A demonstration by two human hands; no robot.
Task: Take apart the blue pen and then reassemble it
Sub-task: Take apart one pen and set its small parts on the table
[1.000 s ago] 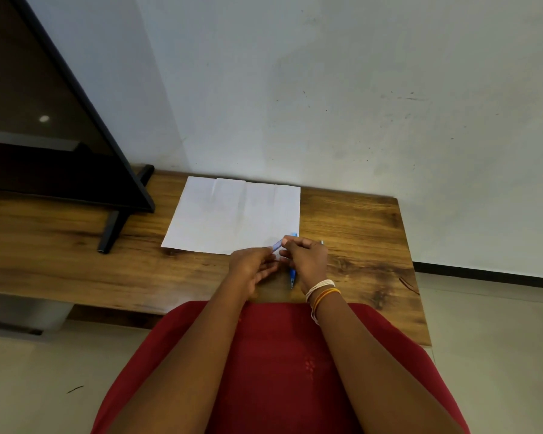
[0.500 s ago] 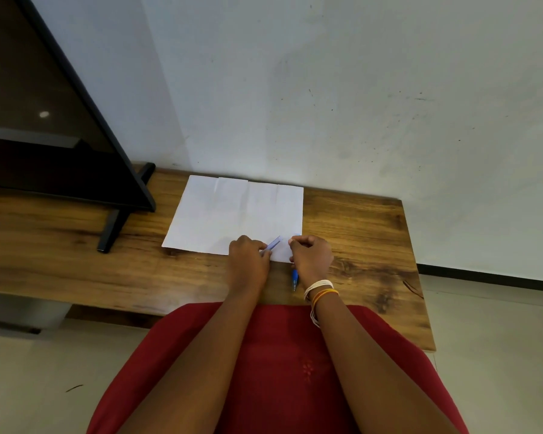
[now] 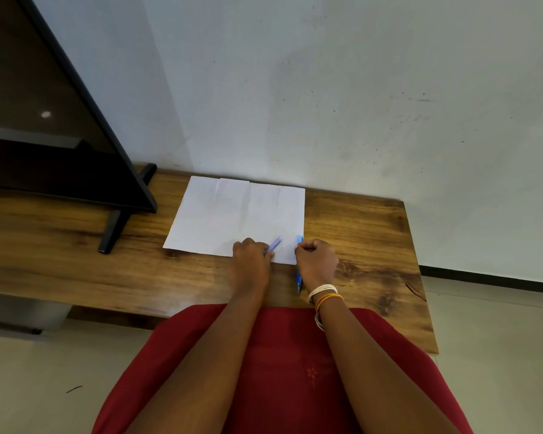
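The blue pen is in two pieces. My left hand (image 3: 250, 261) is closed around a pale, translucent blue piece (image 3: 276, 244) that sticks out up and to the right over the white paper (image 3: 232, 214). My right hand (image 3: 316, 262) is closed on the brighter blue pen body (image 3: 299, 278), which runs nearly straight toward me; one end shows above the fist, the other below by the wrist. Both hands rest on the wooden table (image 3: 370, 233) at the paper's near edge, a small gap between them.
A black-framed screen (image 3: 60, 145) on a black stand (image 3: 113, 227) occupies the table's left part. A pale wall rises directly behind the table. My red-clothed lap (image 3: 282, 371) sits against the near table edge. Bangles circle my right wrist (image 3: 325, 294).
The hands were together around the pen; they have drawn apart, the left taking the pale piece leftward, the right keeping the blue body. Both hands have lowered onto the table.
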